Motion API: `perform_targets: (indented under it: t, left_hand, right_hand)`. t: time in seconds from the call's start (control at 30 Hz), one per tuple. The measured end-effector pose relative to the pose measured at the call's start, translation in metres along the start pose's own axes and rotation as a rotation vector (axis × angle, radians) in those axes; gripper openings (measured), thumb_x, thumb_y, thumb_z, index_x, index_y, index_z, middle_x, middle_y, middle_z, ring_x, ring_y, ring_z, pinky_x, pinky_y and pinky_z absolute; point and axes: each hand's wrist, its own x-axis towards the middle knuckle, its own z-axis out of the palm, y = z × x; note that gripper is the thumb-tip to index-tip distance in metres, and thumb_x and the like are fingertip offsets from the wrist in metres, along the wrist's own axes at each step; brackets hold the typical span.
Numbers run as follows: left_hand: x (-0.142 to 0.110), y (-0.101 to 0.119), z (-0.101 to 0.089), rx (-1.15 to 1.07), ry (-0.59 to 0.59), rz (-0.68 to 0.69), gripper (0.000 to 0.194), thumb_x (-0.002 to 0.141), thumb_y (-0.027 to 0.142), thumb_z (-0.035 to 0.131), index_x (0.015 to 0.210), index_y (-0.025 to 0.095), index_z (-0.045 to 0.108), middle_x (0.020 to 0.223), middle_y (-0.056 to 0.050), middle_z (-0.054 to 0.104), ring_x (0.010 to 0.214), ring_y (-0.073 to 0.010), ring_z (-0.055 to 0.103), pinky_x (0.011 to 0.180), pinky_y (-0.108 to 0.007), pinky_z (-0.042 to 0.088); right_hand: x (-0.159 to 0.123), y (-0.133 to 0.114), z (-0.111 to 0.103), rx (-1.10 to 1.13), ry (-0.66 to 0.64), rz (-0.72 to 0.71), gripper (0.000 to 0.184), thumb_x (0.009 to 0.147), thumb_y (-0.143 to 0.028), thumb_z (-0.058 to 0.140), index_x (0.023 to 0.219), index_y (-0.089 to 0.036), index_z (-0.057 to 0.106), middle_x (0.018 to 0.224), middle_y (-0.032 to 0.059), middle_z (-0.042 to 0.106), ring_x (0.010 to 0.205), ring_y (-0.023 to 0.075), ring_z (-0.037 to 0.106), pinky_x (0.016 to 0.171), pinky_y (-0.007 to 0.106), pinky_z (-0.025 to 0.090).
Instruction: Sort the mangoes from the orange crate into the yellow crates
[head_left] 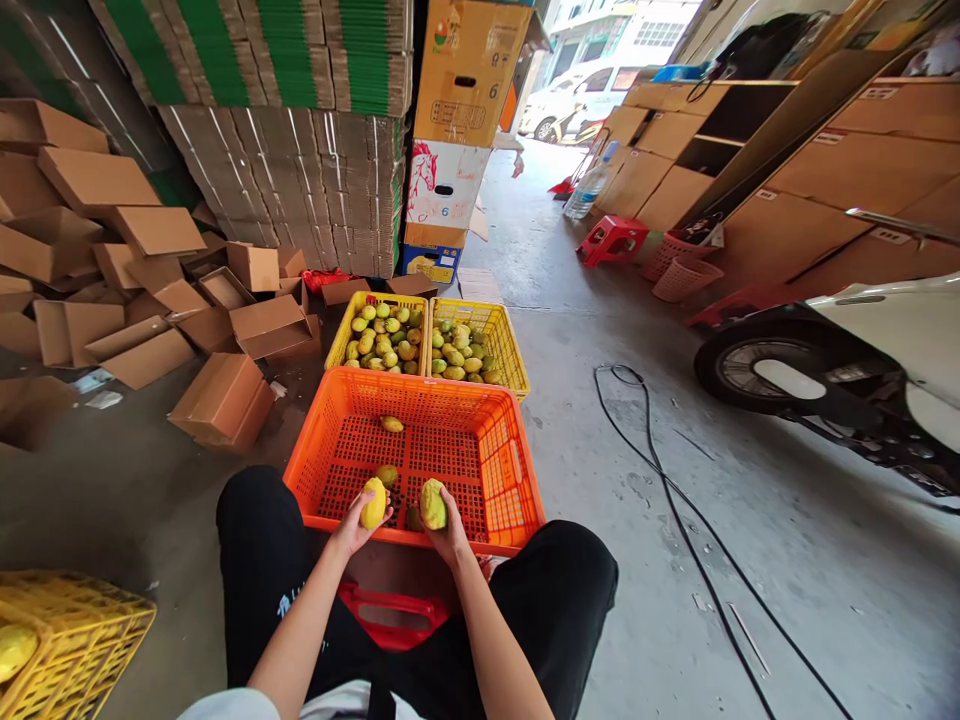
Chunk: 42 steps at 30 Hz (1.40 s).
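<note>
My left hand (351,530) is closed around a yellow mango (373,503). In my right hand (453,532) is a greenish-yellow mango (433,504), held level with the first one. Both hands are over the near side of an orange plastic crate (517,520) between my knees. Inside it lie a yellowish mango (391,424) toward the far side and a darker mango (387,475) just beyond my left hand. Another dark mango (414,517) shows between my hands, partly hidden.
Two yellow crates of mangoes, a left one (339,335) and a right one (516,355), stand behind the orange crate. Small cardboard boxes (225,400) are heaped at left. A black cable (660,470) lies on the floor near a scooter (825,370). Another yellow crate (90,640) is at lower left.
</note>
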Motion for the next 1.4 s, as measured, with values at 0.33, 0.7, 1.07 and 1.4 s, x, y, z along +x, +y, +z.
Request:
perform_targets:
  t: [0.33,0.7,1.07,1.4]
  left_hand:
    - [0.000,0.008,0.007,0.024,-0.004,-0.095,0.036,0.097,0.034,0.053,0.121,0.008,0.064,0.082,-0.011,0.071,0.070,-0.0174,0.068,0.064,-0.028,0.055]
    - [-0.003,0.009,0.011,-0.046,0.005,-0.110,0.039,0.102,0.039,0.042,0.124,0.012,0.060,0.084,-0.009,0.071,0.070,-0.0161,0.069,0.063,-0.027,0.056]
    - [0.001,0.003,0.006,0.021,0.065,-0.056,0.020,0.093,0.022,0.059,0.109,0.012,0.065,0.088,-0.011,0.071,0.072,-0.0155,0.068,0.067,-0.027,0.057]
    - [0.010,0.002,0.003,-0.016,0.102,-0.116,0.041,0.101,0.043,0.045,0.119,0.012,0.063,0.084,-0.010,0.071,0.072,-0.0173,0.068,0.066,-0.028,0.055]
  right_hand:
    - [-0.001,-0.004,0.002,0.021,-0.071,0.054,0.033,0.083,-0.045,0.065,0.092,-0.014,0.071,0.084,0.0104,0.076,0.074,0.0187,0.072,0.064,0.026,0.056]
    - [-0.003,-0.002,0.002,0.019,0.001,0.016,0.031,0.075,-0.043,0.078,0.093,-0.020,0.069,0.085,0.0035,0.076,0.071,0.0176,0.071,0.063,0.028,0.057]
    - [-0.002,0.001,0.000,-0.067,-0.047,0.019,0.035,0.071,-0.041,0.079,0.093,-0.017,0.066,0.081,0.0050,0.073,0.071,0.0180,0.071,0.067,0.030,0.059]
    - [-0.005,-0.005,0.003,-0.042,-0.091,0.072,0.032,0.084,-0.048,0.064,0.093,-0.017,0.068,0.082,0.0081,0.073,0.073,0.0190,0.069,0.063,0.029,0.056]
